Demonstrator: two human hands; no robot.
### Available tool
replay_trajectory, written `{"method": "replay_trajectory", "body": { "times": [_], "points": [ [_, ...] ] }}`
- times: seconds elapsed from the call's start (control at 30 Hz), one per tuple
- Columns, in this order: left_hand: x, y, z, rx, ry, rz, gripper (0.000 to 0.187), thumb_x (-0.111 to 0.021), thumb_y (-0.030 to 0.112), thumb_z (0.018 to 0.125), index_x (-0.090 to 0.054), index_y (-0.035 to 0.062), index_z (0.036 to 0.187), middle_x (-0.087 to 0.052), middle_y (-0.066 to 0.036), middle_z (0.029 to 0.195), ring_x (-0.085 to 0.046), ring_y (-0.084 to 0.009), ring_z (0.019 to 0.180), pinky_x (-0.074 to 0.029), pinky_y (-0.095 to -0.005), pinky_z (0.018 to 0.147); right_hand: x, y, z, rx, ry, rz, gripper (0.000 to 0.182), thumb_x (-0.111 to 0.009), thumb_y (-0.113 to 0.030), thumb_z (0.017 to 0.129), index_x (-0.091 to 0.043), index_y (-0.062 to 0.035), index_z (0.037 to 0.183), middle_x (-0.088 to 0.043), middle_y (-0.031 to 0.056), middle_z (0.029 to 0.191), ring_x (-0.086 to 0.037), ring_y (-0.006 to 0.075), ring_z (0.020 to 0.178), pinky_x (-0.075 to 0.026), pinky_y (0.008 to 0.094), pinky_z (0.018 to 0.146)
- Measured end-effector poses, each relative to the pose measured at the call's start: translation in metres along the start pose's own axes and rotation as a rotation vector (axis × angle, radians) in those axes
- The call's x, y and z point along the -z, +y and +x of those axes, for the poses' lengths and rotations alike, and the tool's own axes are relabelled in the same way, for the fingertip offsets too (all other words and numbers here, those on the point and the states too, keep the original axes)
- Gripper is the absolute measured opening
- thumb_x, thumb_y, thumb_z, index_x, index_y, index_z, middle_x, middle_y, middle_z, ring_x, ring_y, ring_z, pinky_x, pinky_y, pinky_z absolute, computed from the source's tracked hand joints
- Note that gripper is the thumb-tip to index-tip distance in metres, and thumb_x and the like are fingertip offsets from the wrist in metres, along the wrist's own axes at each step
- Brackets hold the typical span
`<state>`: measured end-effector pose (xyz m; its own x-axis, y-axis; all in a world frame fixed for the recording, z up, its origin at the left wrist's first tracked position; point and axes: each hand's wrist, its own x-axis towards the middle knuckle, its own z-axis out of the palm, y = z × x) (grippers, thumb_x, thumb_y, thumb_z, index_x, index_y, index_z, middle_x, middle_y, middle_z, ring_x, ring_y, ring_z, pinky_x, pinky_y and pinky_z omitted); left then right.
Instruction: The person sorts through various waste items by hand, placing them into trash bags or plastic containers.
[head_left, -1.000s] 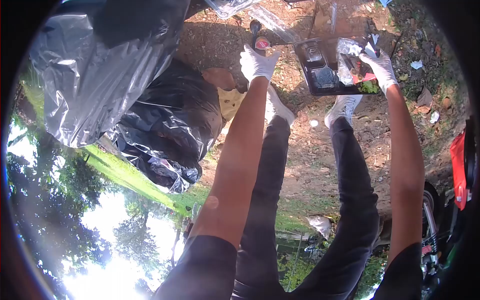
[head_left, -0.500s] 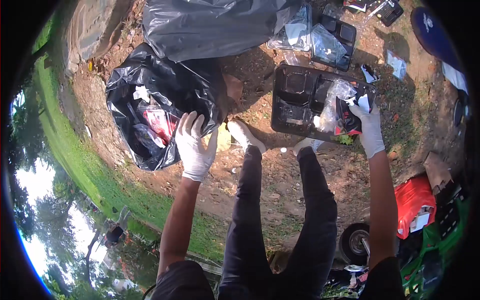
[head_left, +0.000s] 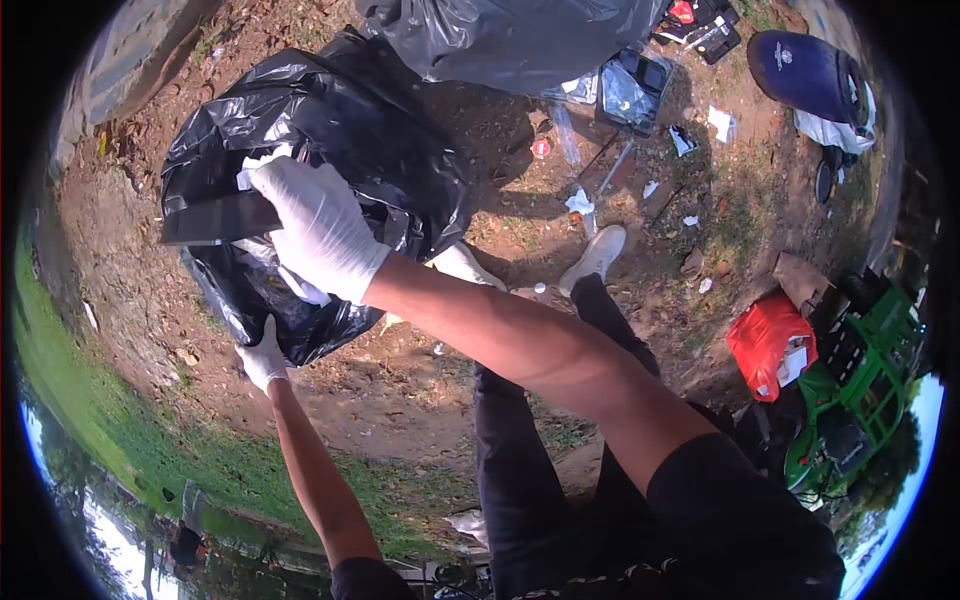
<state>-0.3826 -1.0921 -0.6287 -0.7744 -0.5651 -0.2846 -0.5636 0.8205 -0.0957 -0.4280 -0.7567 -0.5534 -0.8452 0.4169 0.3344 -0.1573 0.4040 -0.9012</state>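
Note:
My right hand [head_left: 325,225], in a white glove, reaches across to the open black bag [head_left: 350,110] and grips a black plastic tray [head_left: 220,219] over the bag's mouth. White scraps show beside its fingers. Lower down, my left hand [head_left: 264,360], also gloved, holds the near rim of the bag, its fingers partly hidden by the plastic. Inside the bag, pale wrappers [head_left: 300,288] are partly visible under my right hand.
Another black bag [head_left: 520,45] lies at the top, beside a black tray with clear plastic [head_left: 632,90]. Paper scraps [head_left: 721,124] dot the dirt. A dark blue item [head_left: 805,75], a red bag [head_left: 770,345] and a green crate [head_left: 865,375] are on the right.
My right hand has moved left to the bag with the black tray, which has left the ground. My left hand has moved down to the bag's near rim.

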Motion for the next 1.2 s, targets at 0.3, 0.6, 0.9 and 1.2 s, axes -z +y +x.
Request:
{"method": "replay_trajectory", "body": {
  "times": [0.3,0.6,0.9,1.2],
  "points": [
    [0.042,-0.063,0.02,-0.205,0.08,-0.391,0.046,-0.065,0.035,0.101,-0.069,-0.0045,0.124,-0.072,-0.02,0.118,-0.065,-0.0245,0.094,-0.051,-0.0397,0.09,-0.162,0.046,-0.099,0.591,-0.73,-0.667,0.031,-0.054,-0.024,0.094,-0.055,-0.0244,0.125,-0.06,0.0011,0.114,-0.064,0.0231,0.099,-0.049,0.041,0.079],
    [0.059,-0.055,-0.017,-0.256,-0.083,-0.367,0.065,-0.063,0.043,0.101,-0.053,-0.0088,0.14,-0.062,-0.025,0.134,-0.063,-0.0289,0.112,-0.05,-0.0407,0.098,-0.176,0.054,-0.131,0.003,-1.332,-0.81,0.079,-0.069,-0.024,0.09,-0.032,-0.0155,0.16,-0.052,0.0088,0.146,-0.062,0.0236,0.116,-0.045,0.0457,0.095],
    [0.071,0.11,-0.166,-0.869,0.348,-0.339,0.031,-0.061,0.024,0.104,-0.064,-0.001,0.122,-0.063,-0.016,0.12,-0.059,-0.0271,0.109,-0.047,-0.04,0.096,0.014,0.011,-0.029,0.041,-0.461,-0.249,0.026,-0.066,-0.034,0.091,-0.067,-0.0093,0.084,-0.063,0.0052,0.077,-0.066,0.0237,0.072,-0.051,0.0417,0.061],
    [-0.154,0.301,-0.347,-0.912,-0.509,-0.562,0.043,-0.08,0.02,0.09,-0.059,-0.0006,0.121,-0.065,-0.012,0.106,-0.061,-0.0195,0.096,-0.05,-0.0345,0.089,0.357,0.257,-0.129,-0.879,-0.163,-0.534,0.045,-0.077,-0.043,0.088,-0.064,-0.008,0.113,-0.073,0.0116,0.095,-0.072,0.0295,0.089,-0.057,0.0393,0.08]
  ]
}}
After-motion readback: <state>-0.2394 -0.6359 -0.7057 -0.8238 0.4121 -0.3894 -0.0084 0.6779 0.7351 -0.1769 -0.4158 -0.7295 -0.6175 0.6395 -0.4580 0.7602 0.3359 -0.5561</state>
